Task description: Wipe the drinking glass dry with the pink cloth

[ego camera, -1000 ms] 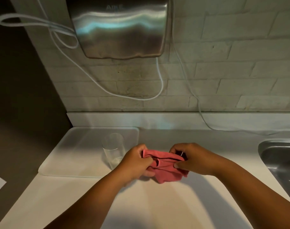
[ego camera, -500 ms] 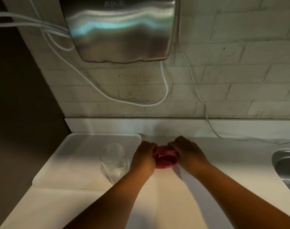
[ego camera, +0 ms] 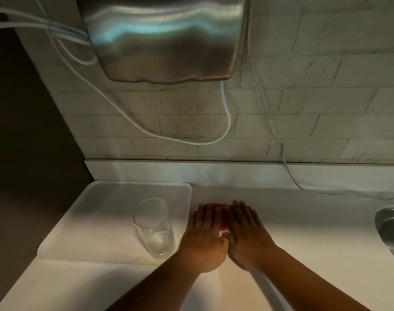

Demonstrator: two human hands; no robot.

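The clear drinking glass (ego camera: pixel 154 228) stands upright on the right front part of a white tray (ego camera: pixel 97 212). The pink cloth (ego camera: pixel 224 217) lies on the white counter just right of the tray, mostly hidden. My left hand (ego camera: pixel 205 230) and my right hand (ego camera: pixel 247 230) lie flat on top of it, side by side, palms down and fingers stretched out, thumbs touching. Only a strip of cloth shows between and beyond my fingers. My left hand is a short way right of the glass, not touching it.
A steel hand dryer (ego camera: pixel 164 39) hangs on the brick wall above, with white cables (ego camera: pixel 225 122) looping below it. A steel sink (ego camera: pixel 391 230) sits at the right edge. The counter's left edge drops off beside the tray.
My hands carried the bunched cloth away from me, set it on the counter, then opened and flattened on top of it. The glass has not moved.
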